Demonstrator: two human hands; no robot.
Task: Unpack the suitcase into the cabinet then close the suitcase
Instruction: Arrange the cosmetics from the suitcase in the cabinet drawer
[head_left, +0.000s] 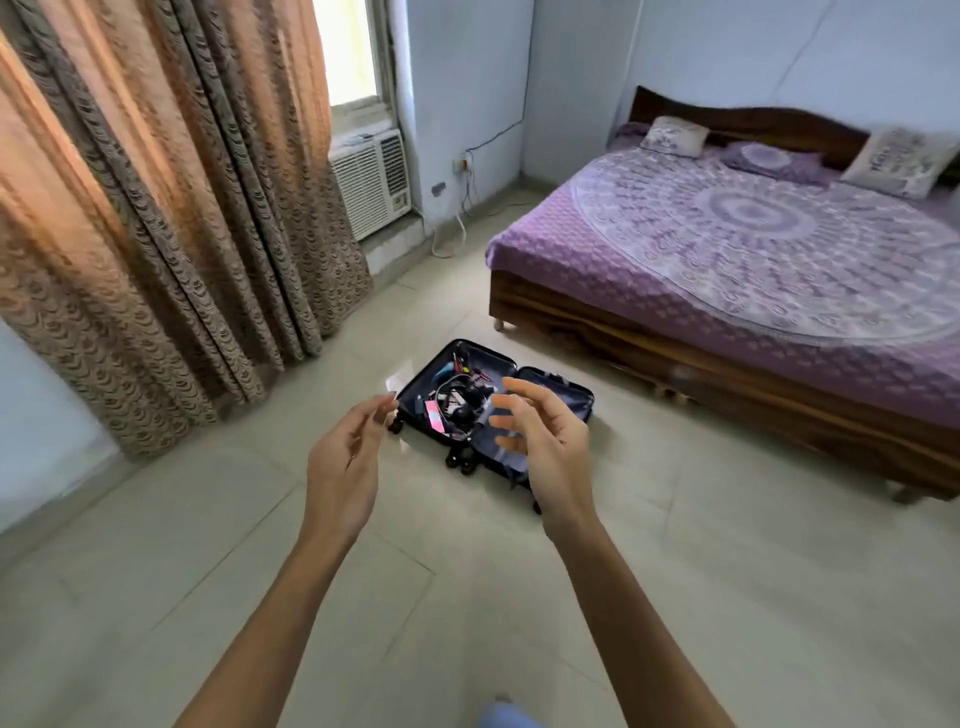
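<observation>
The suitcase (493, 410) lies open on the floor (727, 571) beside the bed (753, 270), cluttered inside. Left hand (345, 457) and right hand (540, 434) hover above it, fingers loosely spread, holding nothing.

open tiled floor (675, 571) surrounds the suitcase (550, 400); bed (727, 332) close right, curtain (156, 260) left.

Both hands, left (345, 457) and right (540, 436), hang empty, fingers relaxed, above the open suitcase (550, 402).
</observation>
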